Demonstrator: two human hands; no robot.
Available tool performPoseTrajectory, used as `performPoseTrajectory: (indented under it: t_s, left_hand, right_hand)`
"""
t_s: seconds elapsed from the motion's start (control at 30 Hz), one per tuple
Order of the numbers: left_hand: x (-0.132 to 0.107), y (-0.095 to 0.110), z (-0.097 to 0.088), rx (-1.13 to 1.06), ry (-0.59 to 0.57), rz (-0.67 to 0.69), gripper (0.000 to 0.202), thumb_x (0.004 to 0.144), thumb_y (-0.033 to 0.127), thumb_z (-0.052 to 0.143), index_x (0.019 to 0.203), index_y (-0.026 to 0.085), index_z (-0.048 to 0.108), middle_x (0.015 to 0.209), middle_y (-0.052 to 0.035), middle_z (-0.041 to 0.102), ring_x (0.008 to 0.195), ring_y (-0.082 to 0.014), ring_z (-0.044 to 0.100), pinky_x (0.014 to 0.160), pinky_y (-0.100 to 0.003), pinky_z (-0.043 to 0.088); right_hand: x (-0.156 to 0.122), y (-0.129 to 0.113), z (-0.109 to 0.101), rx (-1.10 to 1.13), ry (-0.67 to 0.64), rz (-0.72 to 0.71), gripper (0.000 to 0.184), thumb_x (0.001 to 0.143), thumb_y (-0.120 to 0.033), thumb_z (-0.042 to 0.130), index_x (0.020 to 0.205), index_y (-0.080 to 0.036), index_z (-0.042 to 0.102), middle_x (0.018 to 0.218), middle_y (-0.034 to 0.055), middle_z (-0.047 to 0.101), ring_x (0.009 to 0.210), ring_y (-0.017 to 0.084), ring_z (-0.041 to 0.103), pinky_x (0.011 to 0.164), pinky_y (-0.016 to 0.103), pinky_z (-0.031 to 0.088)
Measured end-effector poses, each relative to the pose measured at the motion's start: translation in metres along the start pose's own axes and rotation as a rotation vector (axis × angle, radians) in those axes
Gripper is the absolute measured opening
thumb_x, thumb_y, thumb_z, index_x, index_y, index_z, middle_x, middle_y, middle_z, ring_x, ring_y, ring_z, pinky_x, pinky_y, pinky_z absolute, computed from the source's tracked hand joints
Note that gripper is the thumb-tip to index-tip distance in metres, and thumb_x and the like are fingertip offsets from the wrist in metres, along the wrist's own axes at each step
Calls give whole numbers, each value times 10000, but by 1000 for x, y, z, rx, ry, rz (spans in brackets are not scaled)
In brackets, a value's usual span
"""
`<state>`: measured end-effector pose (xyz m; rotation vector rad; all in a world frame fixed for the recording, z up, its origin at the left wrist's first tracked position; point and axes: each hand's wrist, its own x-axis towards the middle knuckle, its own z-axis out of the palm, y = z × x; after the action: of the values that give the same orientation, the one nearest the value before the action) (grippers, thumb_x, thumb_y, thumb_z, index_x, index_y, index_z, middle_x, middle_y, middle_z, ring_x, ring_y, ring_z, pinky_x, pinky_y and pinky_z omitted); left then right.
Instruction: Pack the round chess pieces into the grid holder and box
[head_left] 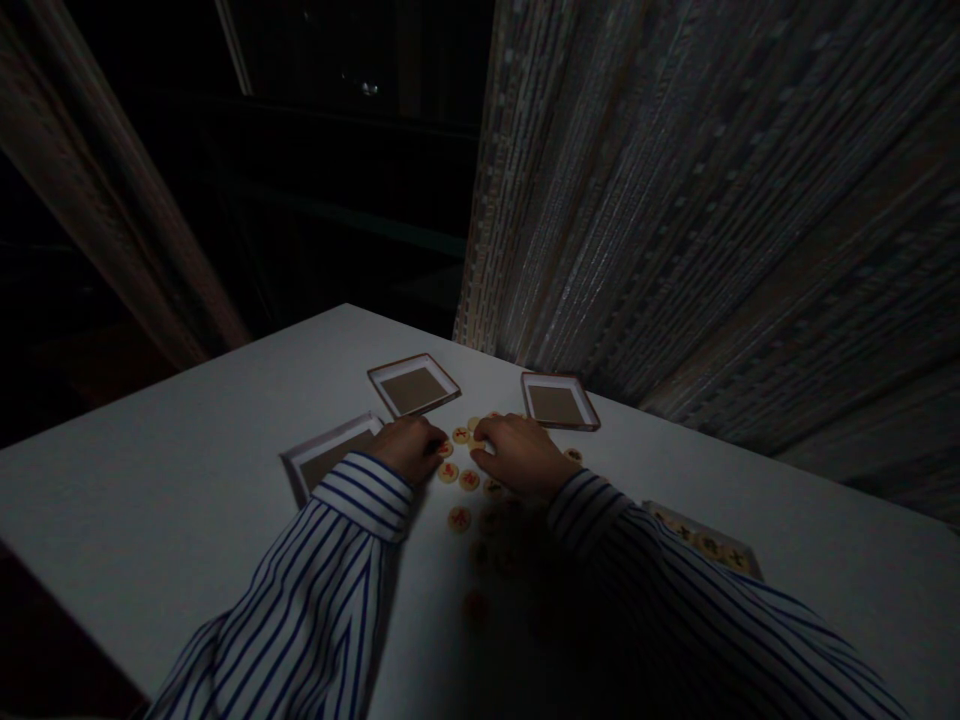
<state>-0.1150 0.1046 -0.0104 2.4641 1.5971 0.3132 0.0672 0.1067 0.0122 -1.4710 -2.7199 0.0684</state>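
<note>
Both my hands rest on a white table among several round wooden game pieces with red marks. My left hand is curled, its fingertips touching pieces near a shallow tray. My right hand is also curled, its fingers pinched over a piece at its tip. What either hand holds is too dark and small to make out. Both arms wear blue-striped white sleeves.
Two more shallow square trays with brown bottoms lie beyond the hands, one at centre and one to the right. A flat box with pieces in it sits by my right forearm. A ribbed curtain hangs behind the table.
</note>
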Motion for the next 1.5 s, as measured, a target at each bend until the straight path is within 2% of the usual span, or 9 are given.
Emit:
performPoseTrajectory:
  t_s: [0.17, 0.33, 0.5, 0.6, 0.73, 0.93, 1.07, 1.27, 1.5]
  left_hand:
    - [-1, 0, -2, -10, 47, 20, 203, 760, 264, 507, 868, 223, 674, 818, -56, 691, 777, -198, 629, 698, -285, 463]
    - [-2, 7, -8, 61, 23, -41, 302, 778, 273, 498, 1017, 154, 641, 973, -125, 674, 892, -247, 620, 767, -335, 467]
    - [-2, 12, -11, 59, 67, -64, 339, 768, 252, 501, 1077, 170, 614, 1006, -97, 675, 919, -229, 618, 792, -321, 471]
    - [-2, 13, -12, 45, 113, -56, 338, 764, 237, 494, 1073, 173, 616, 979, -89, 682, 906, -230, 621, 792, -332, 471]
    - [-2, 16, -12, 17, 144, -25, 330, 752, 217, 506, 1057, 165, 623, 977, -98, 679, 907, -244, 617, 801, -354, 466]
    - [0, 17, -8, -12, 194, 54, 323, 776, 286, 522, 1058, 155, 610, 990, -108, 666, 922, -246, 602, 809, -371, 455]
    - [0, 17, -6, -22, 224, 87, 333, 778, 328, 541, 1056, 154, 601, 976, -102, 663, 914, -240, 596, 812, -373, 448]
    - [0, 22, -7, -41, 262, 93, 317, 778, 335, 567, 1030, 148, 607, 933, -98, 669, 890, -238, 598, 793, -376, 447]
    - [0, 26, -8, -64, 299, 91, 259, 777, 328, 574, 975, 167, 623, 884, -70, 674, 856, -228, 604, 774, -371, 444]
  right_hand:
    - [2, 0, 3, -7, 3, 0, 240, 813, -307, 456, 960, -186, 603, 967, 95, 646, 888, 225, 570, 756, 321, 354]
    - [2, -1, 3, 0, 21, -3, 230, 817, -290, 453, 953, -182, 604, 958, 96, 650, 886, 226, 574, 758, 324, 358]
    - [0, 0, -1, 59, 20, 12, 239, 816, -293, 469, 973, -180, 608, 981, 95, 652, 905, 217, 572, 778, 316, 361]
    - [0, 4, -3, 183, 50, 23, 234, 799, -307, 504, 957, -179, 619, 933, 76, 664, 858, 194, 581, 753, 290, 377]
    - [3, 10, -2, 454, 81, 77, 184, 762, -292, 542, 867, -180, 643, 773, 27, 660, 695, 141, 578, 636, 243, 400]
    - [7, 17, 5, 880, 49, 117, 191, 736, -296, 562, 822, -141, 632, 697, 15, 630, 595, 105, 547, 522, 206, 394]
    - [6, 15, 0, 1078, 18, 161, 156, 724, -259, 573, 795, -130, 624, 657, -4, 602, 562, 85, 513, 505, 195, 375]
    - [3, 8, -14, 1201, -40, 255, 105, 734, -201, 550, 764, -127, 617, 573, -46, 551, 484, 55, 448, 491, 182, 354]
    - [5, 11, -7, 1210, -7, 231, 121, 742, -217, 540, 754, -134, 627, 638, -17, 606, 522, 66, 492, 510, 186, 372]
